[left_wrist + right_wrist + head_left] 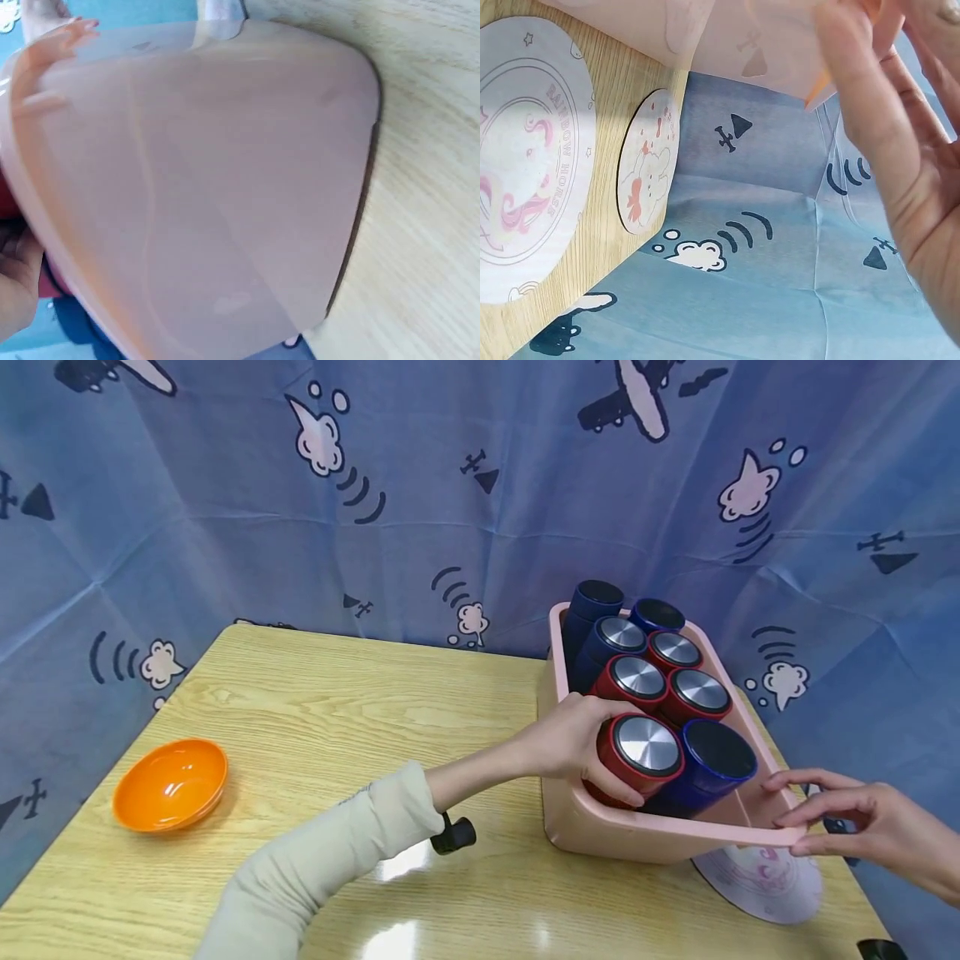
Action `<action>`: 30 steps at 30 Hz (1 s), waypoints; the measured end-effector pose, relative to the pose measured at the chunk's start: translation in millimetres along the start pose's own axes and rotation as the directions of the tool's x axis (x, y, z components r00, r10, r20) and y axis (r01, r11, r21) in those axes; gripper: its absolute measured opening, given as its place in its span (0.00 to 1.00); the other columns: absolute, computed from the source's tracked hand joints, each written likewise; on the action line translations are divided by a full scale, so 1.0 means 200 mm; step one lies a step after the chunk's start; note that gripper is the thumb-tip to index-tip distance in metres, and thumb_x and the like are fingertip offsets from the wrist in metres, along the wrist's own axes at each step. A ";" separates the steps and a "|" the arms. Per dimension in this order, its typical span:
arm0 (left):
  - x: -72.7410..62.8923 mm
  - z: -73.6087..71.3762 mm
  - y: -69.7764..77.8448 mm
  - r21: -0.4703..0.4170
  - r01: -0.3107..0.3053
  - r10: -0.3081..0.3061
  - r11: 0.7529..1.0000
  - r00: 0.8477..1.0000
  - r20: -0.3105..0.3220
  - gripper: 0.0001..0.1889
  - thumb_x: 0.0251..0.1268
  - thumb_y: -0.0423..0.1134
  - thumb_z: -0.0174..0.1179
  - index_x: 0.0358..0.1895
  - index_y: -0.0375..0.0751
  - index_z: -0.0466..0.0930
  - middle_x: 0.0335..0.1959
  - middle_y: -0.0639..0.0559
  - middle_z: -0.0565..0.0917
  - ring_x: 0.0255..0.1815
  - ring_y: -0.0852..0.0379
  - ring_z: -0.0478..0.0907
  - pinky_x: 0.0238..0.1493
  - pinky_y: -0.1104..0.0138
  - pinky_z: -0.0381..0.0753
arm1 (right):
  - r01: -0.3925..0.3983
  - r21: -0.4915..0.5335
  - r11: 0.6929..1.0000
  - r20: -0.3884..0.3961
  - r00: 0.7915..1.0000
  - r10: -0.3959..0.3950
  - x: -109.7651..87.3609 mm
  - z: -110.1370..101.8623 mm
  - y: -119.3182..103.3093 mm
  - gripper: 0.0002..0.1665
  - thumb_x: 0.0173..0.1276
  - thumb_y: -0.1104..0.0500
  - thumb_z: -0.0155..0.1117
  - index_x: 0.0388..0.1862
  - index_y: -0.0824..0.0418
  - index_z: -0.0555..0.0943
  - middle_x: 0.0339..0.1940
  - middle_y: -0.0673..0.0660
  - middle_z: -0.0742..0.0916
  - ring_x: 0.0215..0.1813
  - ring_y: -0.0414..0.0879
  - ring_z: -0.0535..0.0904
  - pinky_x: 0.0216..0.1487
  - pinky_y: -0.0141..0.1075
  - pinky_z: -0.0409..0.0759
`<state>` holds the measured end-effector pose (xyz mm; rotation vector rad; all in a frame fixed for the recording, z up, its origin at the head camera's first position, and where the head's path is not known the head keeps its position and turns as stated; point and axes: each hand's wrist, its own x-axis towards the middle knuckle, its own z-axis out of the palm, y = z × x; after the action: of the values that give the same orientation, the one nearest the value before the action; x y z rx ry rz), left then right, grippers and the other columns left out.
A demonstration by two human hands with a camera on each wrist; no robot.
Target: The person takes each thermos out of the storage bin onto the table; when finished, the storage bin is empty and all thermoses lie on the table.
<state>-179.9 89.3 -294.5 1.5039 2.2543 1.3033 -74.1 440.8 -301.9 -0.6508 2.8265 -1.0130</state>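
At seven o'clock inside the pink plastic bin [615, 839], my left hand [573, 741] curls round a red, silver-lidded cylindrical canister [647, 747]; at five, my right hand [862, 817] pinches the bin's rim. Grasping seems in hand; the next move calls for steadiness.

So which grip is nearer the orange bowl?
Left. The left grip is right of the orange bowl, holding a red canister; the right grip is farther right, holding the pink bin.

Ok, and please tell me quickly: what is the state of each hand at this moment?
Left hand: closed, holding the nearest red canister.
Right hand: closed, holding the rim of the pink bin at its near right corner.
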 end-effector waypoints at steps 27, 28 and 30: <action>0.00 -0.35 0.28 -0.036 0.029 -0.032 0.999 0.996 -0.080 0.39 0.38 0.46 0.80 0.59 0.42 0.76 0.49 0.58 0.82 0.50 0.72 0.74 0.64 0.74 0.56 | -0.125 0.018 0.992 0.000 0.992 0.125 0.00 0.01 -0.03 0.15 0.50 0.76 0.70 0.35 0.62 0.87 0.52 0.25 0.75 0.52 0.15 0.65 0.32 0.23 0.77; 0.00 -0.36 0.29 -0.038 0.029 -0.033 0.999 0.996 -0.086 0.39 0.38 0.46 0.80 0.59 0.43 0.76 0.49 0.58 0.82 0.50 0.72 0.74 0.64 0.74 0.56 | -0.119 0.021 0.993 0.001 0.993 0.119 0.00 0.01 -0.04 0.15 0.50 0.76 0.70 0.36 0.62 0.87 0.53 0.25 0.76 0.52 0.15 0.65 0.33 0.23 0.77; -0.01 -0.38 0.32 -0.048 0.022 -0.027 0.999 0.995 -0.099 0.39 0.37 0.46 0.80 0.59 0.43 0.76 0.49 0.58 0.82 0.49 0.71 0.74 0.64 0.75 0.56 | -0.108 0.032 0.994 0.002 0.994 0.108 0.00 0.01 -0.04 0.16 0.50 0.77 0.69 0.36 0.62 0.87 0.53 0.26 0.76 0.53 0.16 0.65 0.33 0.22 0.77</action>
<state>-175.3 52.6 -201.6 1.4218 2.2765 1.4445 -70.8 435.1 -298.8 -0.4886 2.8047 -1.0368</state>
